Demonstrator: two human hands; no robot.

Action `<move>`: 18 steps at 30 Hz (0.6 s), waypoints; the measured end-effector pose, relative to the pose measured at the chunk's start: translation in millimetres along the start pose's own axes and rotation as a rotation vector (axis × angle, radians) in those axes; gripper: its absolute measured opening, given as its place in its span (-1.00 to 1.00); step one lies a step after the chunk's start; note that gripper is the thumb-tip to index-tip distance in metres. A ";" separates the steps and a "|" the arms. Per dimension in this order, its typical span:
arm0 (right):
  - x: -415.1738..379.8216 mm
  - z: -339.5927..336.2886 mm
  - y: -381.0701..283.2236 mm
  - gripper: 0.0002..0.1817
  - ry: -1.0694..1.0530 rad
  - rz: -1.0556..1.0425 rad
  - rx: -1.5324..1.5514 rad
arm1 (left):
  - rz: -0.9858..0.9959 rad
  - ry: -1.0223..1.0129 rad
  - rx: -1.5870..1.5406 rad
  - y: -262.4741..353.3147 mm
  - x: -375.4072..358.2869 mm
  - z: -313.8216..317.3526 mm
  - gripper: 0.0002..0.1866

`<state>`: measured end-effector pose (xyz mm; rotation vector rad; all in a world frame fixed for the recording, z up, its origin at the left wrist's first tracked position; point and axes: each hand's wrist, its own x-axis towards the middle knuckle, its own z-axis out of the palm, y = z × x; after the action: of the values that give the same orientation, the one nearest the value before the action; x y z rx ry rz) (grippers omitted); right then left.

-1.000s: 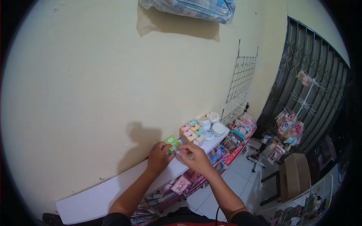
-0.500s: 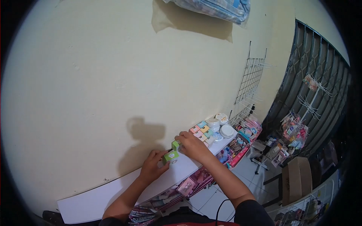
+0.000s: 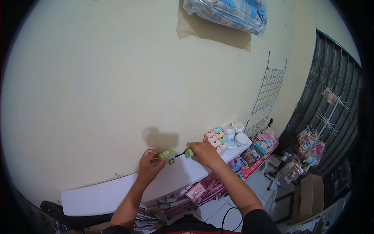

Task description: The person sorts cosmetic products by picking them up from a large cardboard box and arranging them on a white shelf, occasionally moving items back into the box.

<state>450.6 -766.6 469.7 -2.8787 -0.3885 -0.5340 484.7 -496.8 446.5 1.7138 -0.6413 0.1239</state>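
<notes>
Pinched in the person's left hand [image 3: 150, 165], a green box [image 3: 166, 157] was over the white shelf [image 3: 101, 197]. The right hand [image 3: 205, 153] gripped a smaller green box [image 3: 189, 153], also over the shelf. Pastel boxes [image 3: 215, 137] and round containers [image 3: 241, 139] stood at the shelf's right end; pink-packaged goods [image 3: 196, 191] lay below it.

Both hands [image 3: 177, 160] hold small green boxes [image 3: 166, 156] above the white shelf [image 3: 105, 194] along the wall [image 3: 97, 97].
</notes>
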 end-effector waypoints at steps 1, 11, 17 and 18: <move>-3.2 -10.4 -8.4 -0.64 -0.063 0.066 0.033 | 0.024 0.023 -0.027 0.2 -4.1 -2.5 -0.62; -37.6 -20.6 -31.6 -0.38 0.048 -0.092 0.568 | 0.013 0.204 -0.212 30.5 -56.1 -9.5 -0.66; -65.8 -36.4 -51.4 -0.47 0.029 -0.088 0.932 | -0.060 0.290 -0.284 54.1 -83.6 -5.9 -0.63; -70.0 -37.7 -53.4 -0.50 0.018 -0.079 1.053 | -0.061 0.296 -0.281 58.7 -87.6 -4.0 -0.63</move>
<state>359.9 -740.1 485.3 -1.8473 -0.5631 -0.2396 384.1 -469.0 462.1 1.4065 -0.3670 0.2291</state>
